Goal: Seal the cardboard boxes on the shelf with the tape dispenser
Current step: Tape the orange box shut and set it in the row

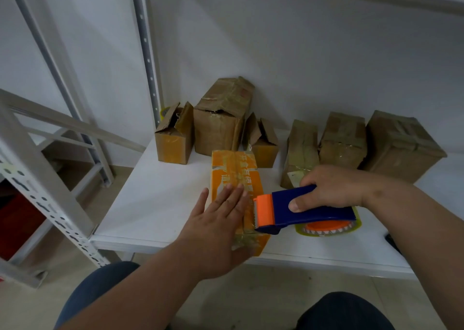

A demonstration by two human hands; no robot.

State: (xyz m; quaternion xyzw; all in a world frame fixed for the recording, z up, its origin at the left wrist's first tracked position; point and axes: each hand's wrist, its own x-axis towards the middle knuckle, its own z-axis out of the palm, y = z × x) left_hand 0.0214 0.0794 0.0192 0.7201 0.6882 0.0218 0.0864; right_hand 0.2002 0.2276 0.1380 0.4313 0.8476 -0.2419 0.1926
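Six boxes: brown cardboard, ranged along the back of the white shelf [155, 204]; two small ones stand with flaps up.
Orange box [232, 171]: at the shelf's front edge, clear tape along its top.
Left hand [216, 226]: fingers straight, pressing flat on the orange box.
Right hand [331, 189]: fingers curled round the dispenser [301, 209].
Dispenser: blue body, orange cutter end touching the orange box's near right side.

You have bare shelf [160, 199] at nine o'clock of the orange box [233, 176], running back to the small open box [174, 139]. At twelve o'clock, the tall box [221, 126] blocks the way. At three o'clock the tape dispenser [306, 209] crowds the box's edge, and a row of brown boxes [346, 141] fills the rear right.
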